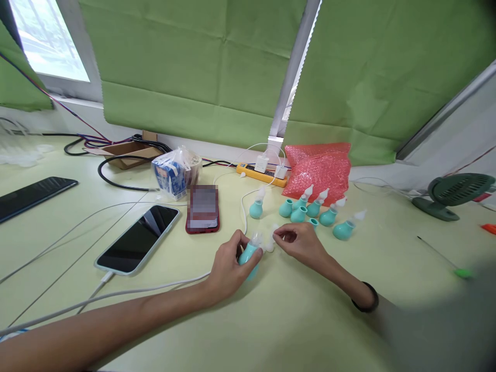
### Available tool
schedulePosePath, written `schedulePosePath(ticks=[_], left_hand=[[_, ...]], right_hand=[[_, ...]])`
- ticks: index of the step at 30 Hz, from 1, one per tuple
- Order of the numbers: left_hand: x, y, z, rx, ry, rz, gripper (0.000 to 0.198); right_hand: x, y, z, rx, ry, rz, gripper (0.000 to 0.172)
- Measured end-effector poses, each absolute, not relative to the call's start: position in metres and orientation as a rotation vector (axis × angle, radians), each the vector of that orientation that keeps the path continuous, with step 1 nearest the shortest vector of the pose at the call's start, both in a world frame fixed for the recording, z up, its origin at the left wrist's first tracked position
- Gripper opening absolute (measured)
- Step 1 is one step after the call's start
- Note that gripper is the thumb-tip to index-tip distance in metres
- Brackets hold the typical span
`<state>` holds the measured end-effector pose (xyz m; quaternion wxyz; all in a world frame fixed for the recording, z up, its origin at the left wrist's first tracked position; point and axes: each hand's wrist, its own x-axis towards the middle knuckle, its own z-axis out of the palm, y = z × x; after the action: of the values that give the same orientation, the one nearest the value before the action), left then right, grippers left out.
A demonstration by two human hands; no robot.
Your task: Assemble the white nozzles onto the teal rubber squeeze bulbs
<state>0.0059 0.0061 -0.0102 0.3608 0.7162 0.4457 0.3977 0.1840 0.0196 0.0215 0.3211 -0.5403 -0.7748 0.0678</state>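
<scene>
My left hand is clamped round a teal bulb just above the table or resting on it, thumb on one side and fingers wrapped over the other, so its clear neck sticks up free of my grip; I judge this hold keeps the body steady and leaves the neck within reach of the other hand. My right hand is just beside it, thumb and forefinger drawn in to a near pinch over some small clear pieces. They blur into the pale tabletop, so I can't tell whether my fingertips meet or have one between them. The pieces lie between my hands, probably to make each one a short pick. Past my right hand stand open bulbs and, among and beside them, tipped bulbs, their pointed ends up or leaning to the right; bunched like that, they seem kept to one side to leave me elbow room. One lone bulb with a tip stands apart, near the white cable. Behind the bunch is the red bag, and the phone lies well left, clear of my fingers.
</scene>
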Motion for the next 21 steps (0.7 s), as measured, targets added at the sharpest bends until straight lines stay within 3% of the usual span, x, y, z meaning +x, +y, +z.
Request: schedulePosePath(ticks=[14,21], left_hand=[[0.006,0.007,-0.006,1.873,1.162,1.022,0.019],[0.005,0.003,-0.004,2.03,1.085,0.983,0.022]], right_hand=[[0.19,0.023,0.023,-1.409,-2.024,0.213,0.01],[0.177,0.006,0.032,-1.268,-1.917,0.729,0.023]])
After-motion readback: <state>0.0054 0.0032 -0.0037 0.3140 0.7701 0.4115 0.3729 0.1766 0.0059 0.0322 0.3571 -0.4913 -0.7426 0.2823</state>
